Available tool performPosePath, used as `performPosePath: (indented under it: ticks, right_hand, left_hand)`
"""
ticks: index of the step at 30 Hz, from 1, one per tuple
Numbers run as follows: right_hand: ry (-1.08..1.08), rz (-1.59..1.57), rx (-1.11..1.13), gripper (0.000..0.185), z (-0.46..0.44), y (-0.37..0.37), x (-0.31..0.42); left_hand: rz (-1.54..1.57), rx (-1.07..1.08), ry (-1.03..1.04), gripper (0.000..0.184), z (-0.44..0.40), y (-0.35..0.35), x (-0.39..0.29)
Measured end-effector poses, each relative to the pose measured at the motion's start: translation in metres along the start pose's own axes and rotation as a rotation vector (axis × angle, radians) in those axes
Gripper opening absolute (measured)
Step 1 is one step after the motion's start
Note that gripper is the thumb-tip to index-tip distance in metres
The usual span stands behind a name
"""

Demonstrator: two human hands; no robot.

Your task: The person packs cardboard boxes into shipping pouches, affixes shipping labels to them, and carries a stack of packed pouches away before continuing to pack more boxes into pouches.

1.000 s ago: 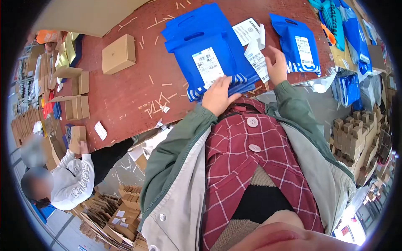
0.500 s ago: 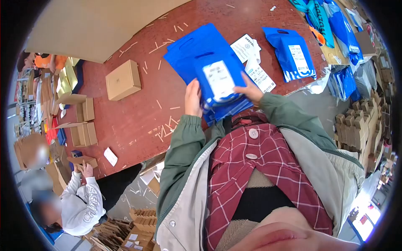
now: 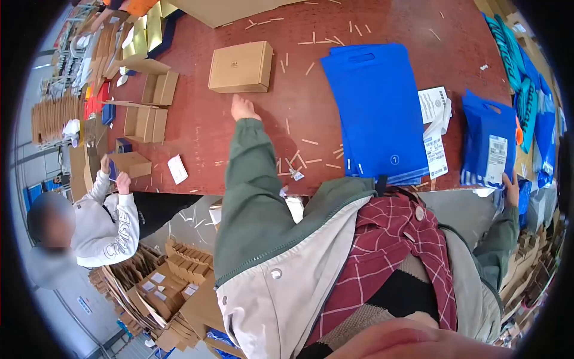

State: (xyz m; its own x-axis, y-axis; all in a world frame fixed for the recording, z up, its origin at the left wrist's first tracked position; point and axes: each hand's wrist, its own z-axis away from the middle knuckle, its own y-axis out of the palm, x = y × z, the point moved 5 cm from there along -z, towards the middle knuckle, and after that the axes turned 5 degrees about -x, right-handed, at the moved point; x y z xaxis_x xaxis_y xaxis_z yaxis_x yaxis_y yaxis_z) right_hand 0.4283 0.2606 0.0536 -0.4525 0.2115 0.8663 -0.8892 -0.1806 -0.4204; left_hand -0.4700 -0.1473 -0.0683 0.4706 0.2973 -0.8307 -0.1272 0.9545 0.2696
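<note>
My left hand (image 3: 243,108) reaches out over the red table, its fingertips close to the near edge of a closed brown cardboard box (image 3: 239,67). Whether it touches the box I cannot tell; its fingers point forward and hold nothing. Far to the right, my right hand (image 3: 511,189) grips the lower right edge of a filled blue bag (image 3: 487,134) with a white label on it. Between my hands lies a stack of flat blue bags (image 3: 379,113) with cut-out handles. Printed papers (image 3: 435,152) stick out at the stack's right side.
Loose thin strips lie scattered on the red table (image 3: 209,128). Open cardboard boxes (image 3: 143,124) stand at the left, where a co-worker in a white sweatshirt (image 3: 116,224) handles a box. Teal and blue bags (image 3: 526,84) lie at the far right.
The labelled blue bag that both hands held is now at the right under my right hand. My left hand has moved away to the brown box. The view has shifted left.
</note>
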Motion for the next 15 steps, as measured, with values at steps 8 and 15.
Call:
performPosePath:
  ticks: [8, 15]
  right_hand:
    - [-0.717, 0.609, -0.547, 0.050, 0.073, 0.116, 0.129]
    - [-0.472, 0.152, 0.178, 0.038, 0.140, 0.283, 0.129]
  left_hand:
    - [-0.232, -0.057, -0.411, 0.087, -0.001, 0.046, -0.036]
    - [-0.018, 0.120, -0.142, 0.072, 0.027, 0.073, -0.004]
